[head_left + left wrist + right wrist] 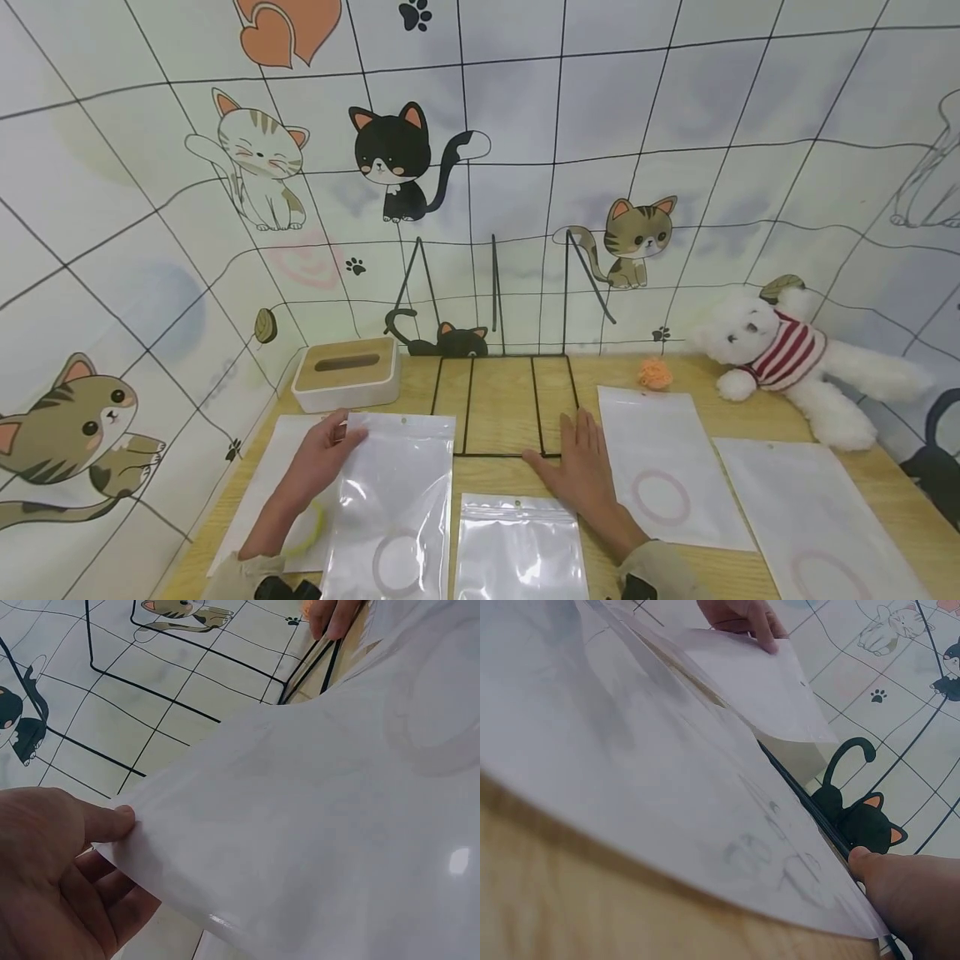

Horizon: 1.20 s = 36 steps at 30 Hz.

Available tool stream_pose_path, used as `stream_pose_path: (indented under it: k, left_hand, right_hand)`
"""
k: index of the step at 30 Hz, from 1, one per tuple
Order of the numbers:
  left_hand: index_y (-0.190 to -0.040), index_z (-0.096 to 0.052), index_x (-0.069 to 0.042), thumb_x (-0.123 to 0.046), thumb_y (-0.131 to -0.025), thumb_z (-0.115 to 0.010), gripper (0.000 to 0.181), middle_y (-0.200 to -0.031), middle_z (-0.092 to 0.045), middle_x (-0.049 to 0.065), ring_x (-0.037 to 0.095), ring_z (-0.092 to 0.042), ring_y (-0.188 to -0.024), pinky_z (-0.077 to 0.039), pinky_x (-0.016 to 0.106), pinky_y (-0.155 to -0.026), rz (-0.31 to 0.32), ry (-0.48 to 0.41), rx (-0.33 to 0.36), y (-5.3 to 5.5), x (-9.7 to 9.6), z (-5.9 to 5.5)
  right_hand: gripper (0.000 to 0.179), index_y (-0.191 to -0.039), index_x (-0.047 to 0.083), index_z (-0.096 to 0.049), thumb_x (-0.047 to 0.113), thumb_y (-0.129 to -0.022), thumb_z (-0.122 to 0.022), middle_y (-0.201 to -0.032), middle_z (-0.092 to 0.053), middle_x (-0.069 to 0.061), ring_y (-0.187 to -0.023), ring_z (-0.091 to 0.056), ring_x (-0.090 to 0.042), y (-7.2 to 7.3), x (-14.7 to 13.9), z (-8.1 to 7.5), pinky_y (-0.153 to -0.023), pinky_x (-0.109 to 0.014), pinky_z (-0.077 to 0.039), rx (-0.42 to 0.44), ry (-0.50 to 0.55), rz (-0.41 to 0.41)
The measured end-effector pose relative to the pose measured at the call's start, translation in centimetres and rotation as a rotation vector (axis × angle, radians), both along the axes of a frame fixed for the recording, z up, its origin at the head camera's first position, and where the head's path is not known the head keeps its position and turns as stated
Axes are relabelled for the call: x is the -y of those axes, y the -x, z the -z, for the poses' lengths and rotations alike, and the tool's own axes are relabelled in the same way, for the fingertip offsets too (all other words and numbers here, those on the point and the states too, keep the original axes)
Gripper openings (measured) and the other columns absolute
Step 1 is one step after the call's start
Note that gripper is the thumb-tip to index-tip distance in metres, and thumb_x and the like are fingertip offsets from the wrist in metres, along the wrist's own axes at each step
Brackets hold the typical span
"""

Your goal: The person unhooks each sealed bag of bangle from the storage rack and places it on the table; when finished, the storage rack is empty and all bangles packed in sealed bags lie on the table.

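In the head view my left hand (318, 458) pinches the upper left corner of a long white zip bag (393, 483), thumb on top. The left wrist view shows the same bag (262, 825) sloping away from that thumb, its surface glossy. My right hand (581, 467) rests at the front right of a black wire rack (498, 455), fingers stretched forward and thumb out along the front bar. In the right wrist view the thumb (877, 877) touches the black bar; the other fingers are mostly hidden. A smaller zip bag (517, 542) lies between the hands.
Another bag (258, 500) lies partly under the left arm. Two more white bags (667, 450) (810, 500) lie on the right. A wood-topped tissue box (352, 379), an orange ball (655, 374) and a white teddy bear (787, 350) stand along the cat-patterned wall.
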<state>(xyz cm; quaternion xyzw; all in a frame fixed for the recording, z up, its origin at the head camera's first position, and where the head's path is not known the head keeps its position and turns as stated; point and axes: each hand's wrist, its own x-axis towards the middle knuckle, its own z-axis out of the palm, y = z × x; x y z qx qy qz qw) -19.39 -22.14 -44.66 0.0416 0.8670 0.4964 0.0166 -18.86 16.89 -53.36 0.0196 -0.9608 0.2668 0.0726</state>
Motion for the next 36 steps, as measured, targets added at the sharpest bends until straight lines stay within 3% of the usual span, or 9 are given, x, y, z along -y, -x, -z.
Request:
stream_pose_path:
  k: [2, 5, 10, 16, 19, 23, 26, 31, 36]
  left_hand:
    - [-0.102, -0.054, -0.004, -0.025, -0.1, -0.061, 0.022, -0.08, -0.063, 0.003, 0.009, -0.057, -0.069, -0.047, 0.025, -0.063, 0.037, 0.024, 0.015, -0.1, 0.1, 0.1]
    - [-0.11, -0.06, -0.007, -0.023, -0.102, -0.059, 0.019, -0.091, -0.072, 0.007, 0.01, -0.06, -0.073, -0.048, 0.025, -0.065, 0.102, 0.071, 0.033, -0.2, 0.3, 0.2]
    - [-0.095, -0.061, -0.009, -0.02, -0.1, -0.062, 0.012, -0.079, -0.062, 0.002, 0.008, -0.049, -0.065, -0.041, 0.023, -0.058, 0.186, 0.204, 0.024, -0.4, 0.3, 0.5]
    - [-0.09, -0.065, -0.012, -0.017, -0.093, -0.068, 0.007, -0.086, -0.066, 0.001, 0.012, -0.056, -0.072, -0.045, 0.026, -0.059, 0.191, 0.333, 0.008, -1.2, 0.0, 0.3]
    - [-0.098, -0.066, -0.012, -0.015, -0.092, -0.068, 0.006, -0.078, -0.062, 0.0, 0.011, -0.052, -0.068, -0.043, 0.026, -0.059, 0.193, 0.363, 0.007, -1.5, 0.0, 0.2]
    - [-0.114, -0.065, -0.014, -0.015, -0.095, -0.065, 0.019, -0.07, -0.05, -0.003, 0.007, -0.044, -0.061, -0.04, 0.024, -0.058, 0.248, 0.395, 0.004, -1.6, 0.1, 0.4]
    - [-0.118, -0.065, -0.011, -0.014, -0.097, -0.063, 0.021, -0.072, -0.053, -0.003, 0.006, -0.045, -0.063, -0.041, 0.024, -0.058, 0.286, 0.408, 0.008, -1.6, 0.1, 0.7]
    - [-0.108, -0.07, -0.01, -0.018, -0.096, -0.065, 0.015, -0.088, -0.066, -0.003, 0.01, -0.05, -0.073, -0.043, 0.026, -0.062, 0.267, 0.441, 0.002, -1.7, 0.1, 1.0]
    - [-0.106, -0.072, -0.01, -0.017, -0.094, -0.068, 0.015, -0.099, -0.07, -0.001, 0.012, -0.053, -0.079, -0.046, 0.03, -0.069, 0.205, 0.474, 0.004, -1.9, -0.1, 1.1]
  right_hand:
    - [0.106, -0.155, -0.004, -0.025, 0.075, -0.088, -0.051, -0.163, -0.006, -0.031, -0.153, -0.005, -0.046, 0.1, 0.0, 0.0, -0.124, -0.057, -0.004, 0.001, 0.005, 0.001]
    - [0.106, -0.155, -0.004, -0.025, 0.075, -0.088, -0.051, -0.164, -0.006, -0.031, -0.153, -0.004, -0.045, 0.1, 0.0, 0.0, -0.124, -0.057, -0.004, 0.001, 0.009, 0.002]
    - [0.107, -0.155, -0.004, -0.025, 0.075, -0.088, -0.051, -0.164, -0.005, -0.031, -0.153, -0.004, -0.045, 0.0, 0.0, 0.0, -0.124, -0.057, -0.004, 0.003, 0.012, 0.001]
    - [0.106, -0.155, -0.004, -0.027, 0.074, -0.088, -0.052, -0.163, -0.007, -0.032, -0.153, -0.005, -0.045, 0.0, 0.0, -0.1, -0.124, -0.058, -0.005, -0.004, 0.015, -0.001]
    - [0.106, -0.154, -0.004, -0.027, 0.074, -0.088, -0.052, -0.163, -0.007, -0.032, -0.153, -0.006, -0.046, 0.0, 0.0, -0.1, -0.124, -0.058, -0.006, -0.004, 0.013, -0.001]
    - [0.106, -0.154, -0.004, -0.027, 0.074, -0.088, -0.052, -0.163, -0.007, -0.032, -0.153, -0.006, -0.046, 0.0, 0.0, 0.0, -0.124, -0.058, -0.006, -0.003, 0.011, 0.001]
    - [0.105, -0.154, -0.005, -0.027, 0.073, -0.089, -0.053, -0.163, -0.007, -0.032, -0.153, -0.006, -0.046, 0.0, -0.1, 0.0, -0.124, -0.058, -0.006, -0.005, 0.01, 0.004]
    - [0.105, -0.155, -0.004, -0.026, 0.072, -0.089, -0.054, -0.163, -0.006, -0.031, -0.153, -0.005, -0.046, 0.0, 0.0, 0.0, -0.124, -0.058, -0.006, 0.0, 0.012, 0.002]
    - [0.105, -0.155, -0.004, -0.027, 0.073, -0.089, -0.054, -0.163, -0.007, -0.031, -0.153, -0.006, -0.046, 0.0, 0.0, -0.1, -0.124, -0.058, -0.006, -0.001, 0.013, 0.0]
